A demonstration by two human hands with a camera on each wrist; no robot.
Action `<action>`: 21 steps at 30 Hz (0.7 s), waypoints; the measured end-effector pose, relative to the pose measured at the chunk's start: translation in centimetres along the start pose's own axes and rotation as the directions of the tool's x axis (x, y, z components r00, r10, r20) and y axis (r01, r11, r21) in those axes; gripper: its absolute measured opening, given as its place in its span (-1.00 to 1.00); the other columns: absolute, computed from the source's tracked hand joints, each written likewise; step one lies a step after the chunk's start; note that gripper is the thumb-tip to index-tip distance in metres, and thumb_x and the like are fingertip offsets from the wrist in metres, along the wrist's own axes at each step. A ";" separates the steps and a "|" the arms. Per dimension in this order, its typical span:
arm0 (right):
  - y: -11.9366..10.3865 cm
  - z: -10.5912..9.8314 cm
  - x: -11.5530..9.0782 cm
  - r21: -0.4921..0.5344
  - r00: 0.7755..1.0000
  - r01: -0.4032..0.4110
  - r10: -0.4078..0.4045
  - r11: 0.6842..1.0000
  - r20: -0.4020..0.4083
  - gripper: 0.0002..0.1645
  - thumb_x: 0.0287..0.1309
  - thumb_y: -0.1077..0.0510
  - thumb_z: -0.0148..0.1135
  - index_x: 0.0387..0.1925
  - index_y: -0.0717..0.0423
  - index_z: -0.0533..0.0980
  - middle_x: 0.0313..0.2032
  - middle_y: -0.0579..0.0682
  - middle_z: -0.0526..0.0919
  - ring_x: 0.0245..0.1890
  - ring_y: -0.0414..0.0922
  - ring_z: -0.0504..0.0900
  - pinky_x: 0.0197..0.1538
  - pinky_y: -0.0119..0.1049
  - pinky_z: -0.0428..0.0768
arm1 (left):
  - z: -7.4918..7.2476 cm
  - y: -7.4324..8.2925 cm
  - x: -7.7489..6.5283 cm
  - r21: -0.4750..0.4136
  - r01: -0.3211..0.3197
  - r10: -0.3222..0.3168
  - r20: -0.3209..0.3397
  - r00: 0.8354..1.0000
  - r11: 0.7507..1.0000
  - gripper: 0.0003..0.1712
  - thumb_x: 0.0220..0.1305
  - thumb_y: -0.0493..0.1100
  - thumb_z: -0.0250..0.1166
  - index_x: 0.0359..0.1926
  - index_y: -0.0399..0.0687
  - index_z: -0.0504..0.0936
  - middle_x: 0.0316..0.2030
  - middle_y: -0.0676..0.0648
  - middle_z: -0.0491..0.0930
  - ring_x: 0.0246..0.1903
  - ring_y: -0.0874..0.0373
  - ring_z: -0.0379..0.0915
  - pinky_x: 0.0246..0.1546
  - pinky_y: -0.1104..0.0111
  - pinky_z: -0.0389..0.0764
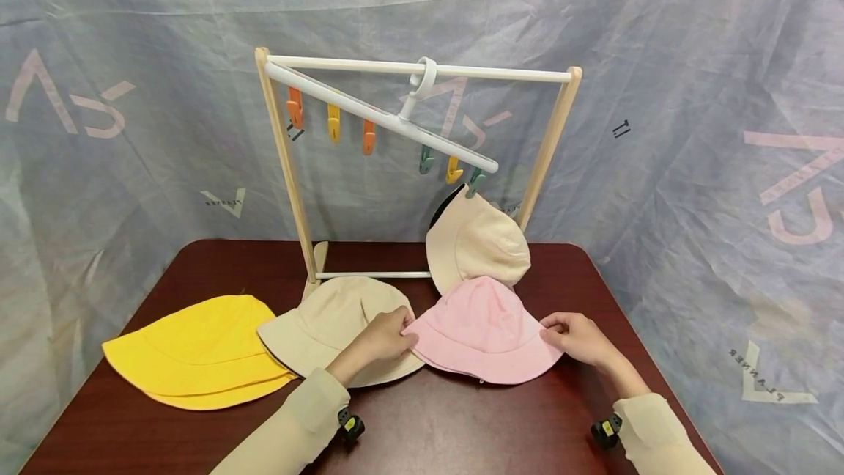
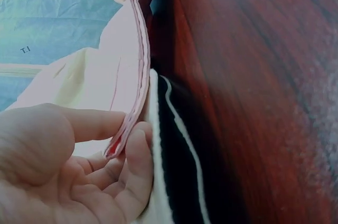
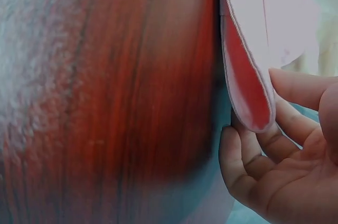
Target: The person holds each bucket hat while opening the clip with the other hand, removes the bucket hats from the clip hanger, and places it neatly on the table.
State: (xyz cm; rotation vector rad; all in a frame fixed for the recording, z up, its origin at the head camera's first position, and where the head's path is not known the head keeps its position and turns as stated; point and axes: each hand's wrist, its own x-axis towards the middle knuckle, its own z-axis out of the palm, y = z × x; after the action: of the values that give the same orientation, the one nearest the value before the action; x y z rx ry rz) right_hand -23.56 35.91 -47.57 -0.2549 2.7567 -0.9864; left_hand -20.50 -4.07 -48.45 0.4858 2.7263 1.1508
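Observation:
A pink bucket hat point(image 1: 486, 325) is held between my two hands, its crown up and its brim toward me. My left hand point(image 1: 387, 334) pinches the left end of the brim between thumb and fingers; in the left wrist view the folded brim edge point(image 2: 138, 76) shows in that grip. At the other end, my right hand point(image 1: 582, 339) has its thumb on the brim and its fingers behind it. The right wrist view shows the brim point(image 3: 248, 84) gaping slightly, with darker pink inside. Under my left hand lies a beige bucket hat point(image 1: 330, 321), partly covered by hand and wrist.
A yellow bucket hat point(image 1: 198, 343) lies at the table's left. Behind stands a wooden rack point(image 1: 550, 145) with a white hanger point(image 1: 343, 105) hooked on its top bar, slanting down rightward. Several coloured clips hang from it; a green clip point(image 1: 475, 180) holds a cream hat point(image 1: 497, 240).

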 end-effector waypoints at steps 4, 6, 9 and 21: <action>0.1 0.2 0.0 -0.009 1.000 0.007 -0.007 1.000 -0.002 -0.73 0.23 0.04 0.31 -0.11 0.09 0.63 -0.31 -0.04 0.69 -0.34 -0.18 0.62 -0.29 -0.29 0.57 | -0.1 0.3 -0.1 0.054 -0.004 0.006 -0.035 0.999 0.999 -0.85 0.18 -0.23 0.29 -0.28 -0.12 0.47 -0.61 0.07 0.49 -0.53 0.17 0.40 -0.45 0.33 0.43; 0.0 0.3 0.0 -0.017 1.000 0.015 -0.015 1.000 -0.004 -0.74 0.23 0.05 0.32 -0.12 0.10 0.63 -0.32 -0.04 0.69 -0.35 -0.18 0.62 -0.30 -0.29 0.57 | 0.0 0.4 -0.1 0.087 -0.002 0.008 -0.061 0.998 0.996 -0.83 0.16 -0.22 0.30 -0.28 -0.10 0.47 -0.56 0.03 0.47 -0.48 0.12 0.38 -0.42 0.28 0.43; -0.1 0.2 0.0 -0.029 1.000 0.017 -0.017 0.999 -0.009 -0.75 0.22 0.07 0.32 -0.12 0.11 0.63 -0.33 -0.05 0.69 -0.35 -0.18 0.62 -0.30 -0.30 0.57 | 0.2 0.5 -0.2 0.121 0.004 0.007 -0.091 0.996 0.993 -0.80 0.13 -0.21 0.32 -0.28 -0.08 0.46 -0.54 0.01 0.45 -0.46 0.10 0.37 -0.42 0.25 0.43; -0.3 0.7 0.0 -0.083 0.995 0.072 -0.077 0.994 -0.066 -0.78 0.20 0.10 0.32 -0.17 0.12 0.64 -0.36 -0.05 0.69 -0.39 -0.20 0.63 -0.34 -0.36 0.56 | 0.6 0.8 -0.5 0.202 -0.010 0.048 -0.185 0.982 0.979 -0.75 0.02 -0.24 0.41 -0.34 -0.09 0.47 -0.47 0.03 0.42 -0.44 0.10 0.40 -0.39 0.26 0.44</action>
State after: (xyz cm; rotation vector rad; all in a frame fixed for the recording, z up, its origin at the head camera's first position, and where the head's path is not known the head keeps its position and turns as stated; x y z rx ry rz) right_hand -23.36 35.29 -47.87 -0.3451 2.8728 -0.9199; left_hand -19.71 -3.28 -48.28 0.4637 3.0283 0.9784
